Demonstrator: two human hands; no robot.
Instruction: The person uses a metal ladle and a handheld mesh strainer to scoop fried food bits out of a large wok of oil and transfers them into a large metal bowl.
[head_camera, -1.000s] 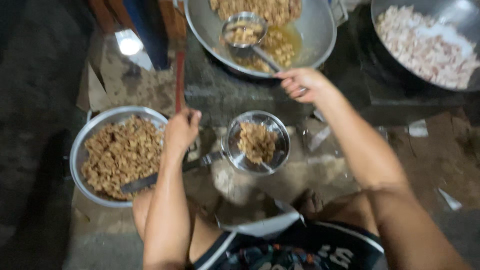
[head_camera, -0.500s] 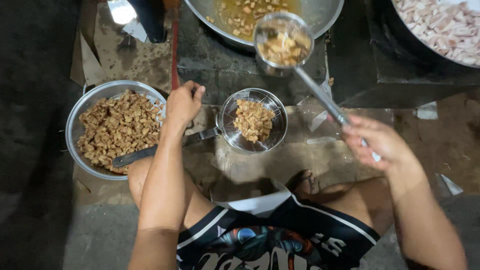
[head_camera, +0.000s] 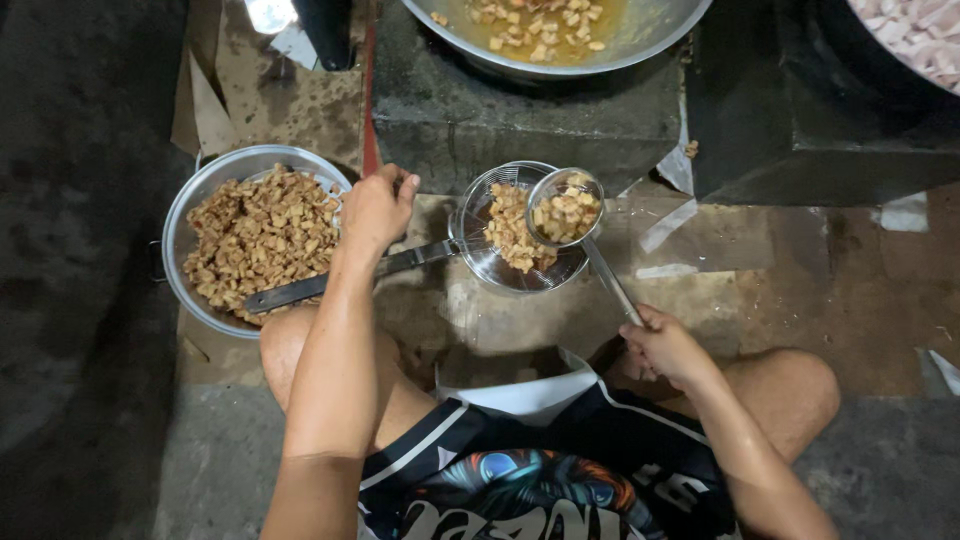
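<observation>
1. Large metal bowl (head_camera: 180, 235) on the floor at left: filled near the rim with browned, fried pieces (head_camera: 260, 235); a dark-handled utensil (head_camera: 290, 292) lying across its lower right rim.
2. Wire strainer (head_camera: 500, 262) on the floor, just right of the bowl: a smaller heap of the same browned pieces inside, piled toward its middle; long handle (head_camera: 415, 257) running left, under the left hand.
3. Small ladle strainer (head_camera: 565, 208) held over the right part of the wire strainer, level or slightly tilted: loaded with paler, yellowish fried pieces; thin handle (head_camera: 610, 285) slanting down to the right hand.
4. Wide metal pan (head_camera: 640, 45) at top centre, on a dark raised block (head_camera: 520, 120): yellow oil with floating pieces, partly cut off by the frame edge.
5. Second vessel (head_camera: 915, 30) at top right: pale, uncooked-looking pieces, mostly out of frame.
6. Left hand (head_camera: 375, 208): resting above the wire strainer's handle, fingers curled loosely; grip on the handle cannot be told.
7. Right hand (head_camera: 665, 345): grip clamped around the end of the ladle strainer's handle.
8. Count: two strainers, one bowl, one pan, one further vessel, two hands, both of one person.
9. Stained cardboard (head_camera: 300, 100) spread on the floor under the bowl.
</observation>
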